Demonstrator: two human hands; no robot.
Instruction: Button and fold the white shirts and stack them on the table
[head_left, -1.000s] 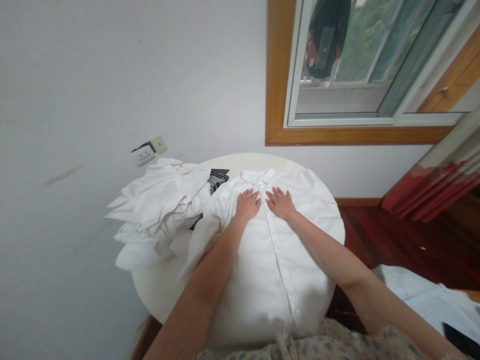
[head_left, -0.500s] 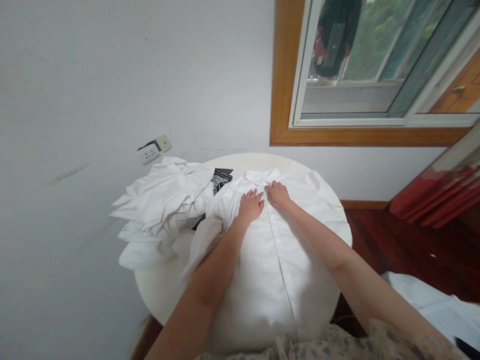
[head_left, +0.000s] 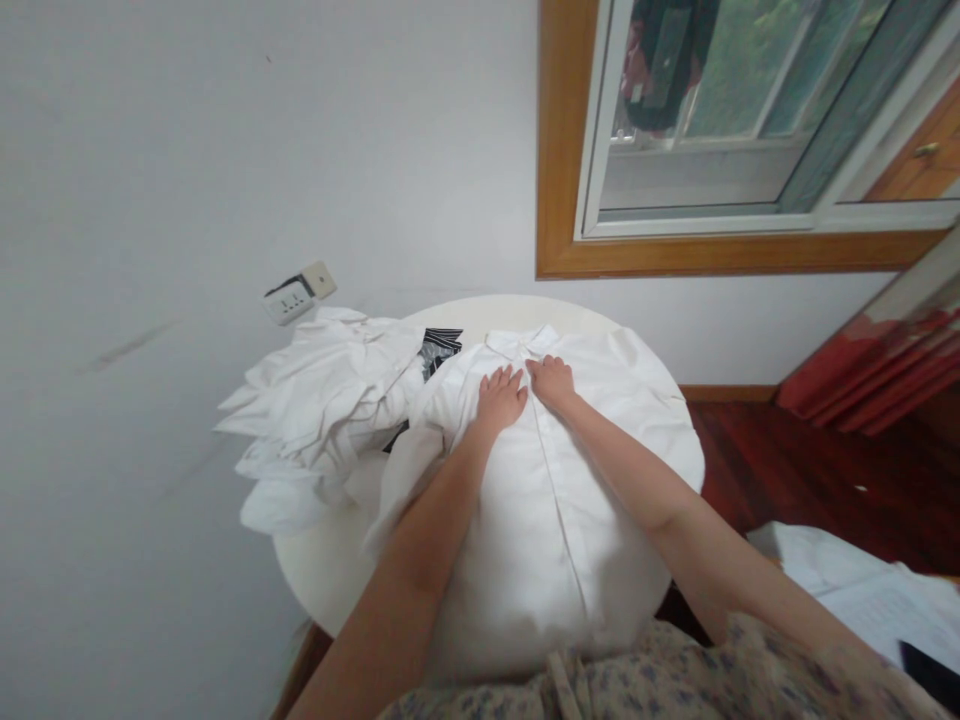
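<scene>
A white collared shirt (head_left: 525,520) lies front up on the round table, its collar at the far end and its button placket running toward me. My left hand (head_left: 501,400) rests flat on the shirt just left of the placket, fingers spread. Right beside it, my right hand (head_left: 551,382) is closed, its bent fingertips at the placket edge below the collar; the thumb is hidden beneath. To the left, a heap of white shirts (head_left: 322,390) is piled up, with a black striped piece (head_left: 442,343) between the heap and the spread shirt.
The white round table (head_left: 322,580) stands against the wall, its rim showing at the left and back. A wall socket (head_left: 289,300) sits above the heap. A wood-framed window (head_left: 555,200) and a red curtain (head_left: 862,375) are at the right. More white cloth (head_left: 832,570) lies low at the right.
The view has tilted slightly, so the window sits a little higher. Both hands stay at nearly the same spot on the shirt below the collar.
</scene>
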